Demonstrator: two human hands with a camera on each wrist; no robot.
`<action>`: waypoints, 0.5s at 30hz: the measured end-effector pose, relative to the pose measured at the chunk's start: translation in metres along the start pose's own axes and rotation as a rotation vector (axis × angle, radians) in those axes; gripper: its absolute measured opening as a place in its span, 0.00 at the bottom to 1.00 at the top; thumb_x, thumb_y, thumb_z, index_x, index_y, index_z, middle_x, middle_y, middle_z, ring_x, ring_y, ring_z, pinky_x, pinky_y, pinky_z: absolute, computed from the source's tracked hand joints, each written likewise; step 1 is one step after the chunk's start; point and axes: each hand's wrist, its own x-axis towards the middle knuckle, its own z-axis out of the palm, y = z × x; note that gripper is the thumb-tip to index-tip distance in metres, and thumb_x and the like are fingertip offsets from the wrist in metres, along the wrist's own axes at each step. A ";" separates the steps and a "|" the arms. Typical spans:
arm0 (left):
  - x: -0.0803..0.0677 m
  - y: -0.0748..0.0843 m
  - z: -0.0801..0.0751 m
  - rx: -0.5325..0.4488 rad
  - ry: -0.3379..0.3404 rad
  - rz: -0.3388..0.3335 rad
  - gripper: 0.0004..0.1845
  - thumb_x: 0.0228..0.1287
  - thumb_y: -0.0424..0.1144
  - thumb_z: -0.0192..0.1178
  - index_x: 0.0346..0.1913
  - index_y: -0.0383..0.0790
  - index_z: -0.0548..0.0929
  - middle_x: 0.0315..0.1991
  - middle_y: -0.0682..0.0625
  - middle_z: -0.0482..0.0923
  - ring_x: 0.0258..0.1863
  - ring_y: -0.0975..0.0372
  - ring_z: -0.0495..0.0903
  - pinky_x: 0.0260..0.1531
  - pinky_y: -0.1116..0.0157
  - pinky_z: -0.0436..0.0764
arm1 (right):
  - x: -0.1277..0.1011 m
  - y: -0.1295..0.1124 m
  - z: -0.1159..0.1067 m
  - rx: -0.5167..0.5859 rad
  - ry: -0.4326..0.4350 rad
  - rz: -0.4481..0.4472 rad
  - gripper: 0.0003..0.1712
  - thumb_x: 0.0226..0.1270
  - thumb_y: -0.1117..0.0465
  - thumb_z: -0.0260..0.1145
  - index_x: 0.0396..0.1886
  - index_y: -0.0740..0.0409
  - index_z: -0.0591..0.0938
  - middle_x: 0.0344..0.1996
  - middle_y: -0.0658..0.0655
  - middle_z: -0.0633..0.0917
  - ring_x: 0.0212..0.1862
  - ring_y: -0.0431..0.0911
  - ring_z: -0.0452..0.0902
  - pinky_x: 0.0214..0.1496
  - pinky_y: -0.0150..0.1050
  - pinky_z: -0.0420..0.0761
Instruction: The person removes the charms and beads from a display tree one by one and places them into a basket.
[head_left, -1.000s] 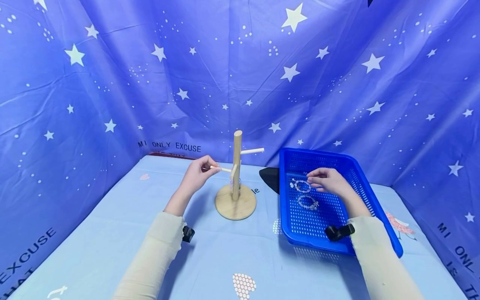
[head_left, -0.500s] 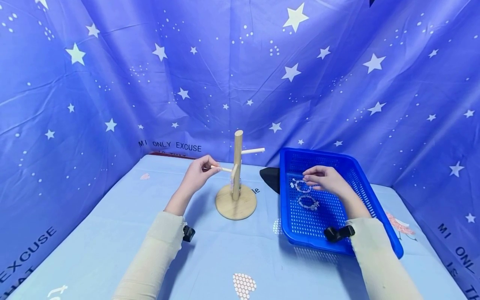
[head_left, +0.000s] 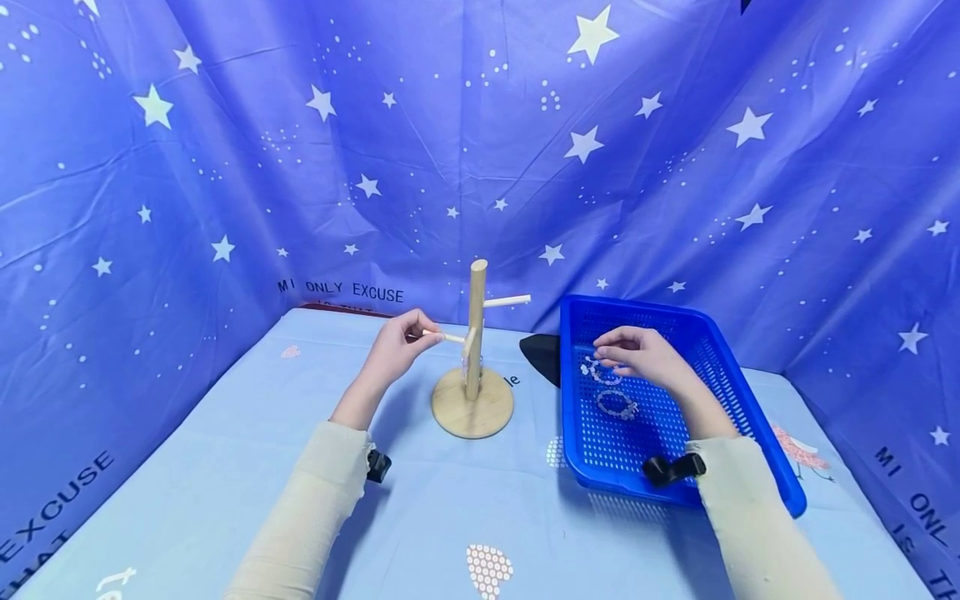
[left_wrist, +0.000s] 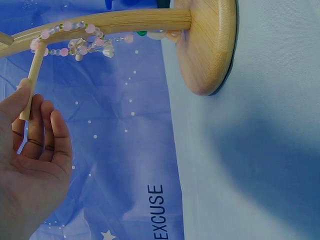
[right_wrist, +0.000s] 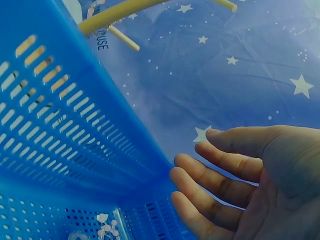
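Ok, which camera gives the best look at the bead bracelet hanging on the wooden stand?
The left wrist view: the bracelet fills it close up, pink beads and charms clear against the stand. The head view shows a faint speck at the post; the right wrist view does not show it clearly.

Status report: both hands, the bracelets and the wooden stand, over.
Left hand pinching a peg of the wooden stand. Right hand open over two bracelets in blue basket, gripping nothing. One bracelet already hung. Nothing in the way.

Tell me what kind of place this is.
Probably a small staged tabletop booth, not a lived-in room. A blue star-print cloth hangs as backdrop on all sides, a light blue printed cloth covers the table, and only a wooden peg stand and a blue basket with bead bracelets are set out.
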 end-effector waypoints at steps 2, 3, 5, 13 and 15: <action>0.000 -0.001 0.000 -0.003 0.003 0.004 0.06 0.66 0.32 0.65 0.40 0.31 0.81 0.35 0.42 0.81 0.29 0.63 0.71 0.27 0.72 0.70 | 0.000 -0.002 0.001 0.003 -0.004 -0.009 0.23 0.78 0.56 0.57 0.60 0.70 0.76 0.54 0.71 0.83 0.45 0.40 0.85 0.48 0.34 0.86; 0.000 -0.001 0.000 -0.004 0.004 0.006 0.07 0.65 0.33 0.65 0.40 0.31 0.81 0.35 0.42 0.81 0.29 0.63 0.71 0.27 0.72 0.70 | 0.000 -0.003 0.002 0.003 -0.004 -0.014 0.23 0.78 0.56 0.57 0.60 0.70 0.76 0.54 0.72 0.83 0.45 0.40 0.85 0.48 0.33 0.85; 0.000 -0.001 -0.001 -0.007 0.005 0.009 0.07 0.65 0.33 0.66 0.40 0.32 0.81 0.34 0.43 0.81 0.28 0.63 0.71 0.27 0.72 0.71 | -0.001 -0.005 0.004 0.002 -0.004 -0.023 0.22 0.78 0.56 0.57 0.60 0.70 0.76 0.54 0.72 0.83 0.45 0.42 0.86 0.48 0.34 0.86; -0.001 0.000 -0.002 -0.017 0.001 0.009 0.07 0.65 0.33 0.65 0.40 0.31 0.81 0.33 0.44 0.81 0.28 0.62 0.71 0.26 0.71 0.69 | -0.001 -0.011 0.012 0.006 -0.009 -0.048 0.21 0.77 0.58 0.57 0.59 0.70 0.77 0.54 0.71 0.83 0.49 0.49 0.86 0.51 0.41 0.86; -0.002 0.000 -0.002 -0.019 0.001 0.012 0.07 0.65 0.33 0.66 0.40 0.31 0.82 0.33 0.44 0.81 0.28 0.62 0.70 0.26 0.71 0.69 | 0.000 -0.013 0.013 0.010 -0.008 -0.052 0.21 0.77 0.58 0.58 0.59 0.71 0.77 0.54 0.72 0.83 0.50 0.52 0.86 0.51 0.42 0.86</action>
